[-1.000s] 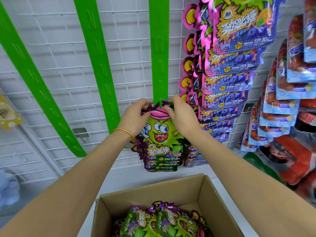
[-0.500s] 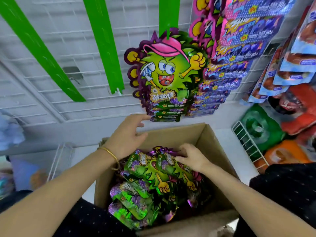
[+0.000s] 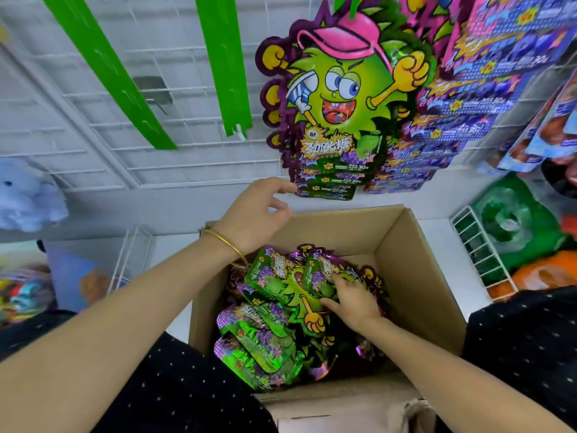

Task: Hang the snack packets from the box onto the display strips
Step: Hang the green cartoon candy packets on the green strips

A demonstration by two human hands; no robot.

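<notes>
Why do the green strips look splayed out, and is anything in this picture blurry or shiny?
Head view: the wide-angle lens splays the green display strips and bends the wire grid; the left edge is soft, blurring the pale plush toy; the foil packets throw small glints; light is even, with only mild shade inside the cardboard box.

Holds left hand (image 3: 256,214) raised, fingers loosely curled, gripping nothing. Extends right hand (image 3: 352,303) lower, palm down, fingers fairly straight and spread.

White wire grid wall (image 3: 170,57) w/ white shelf (image 3: 435,229)
</notes>
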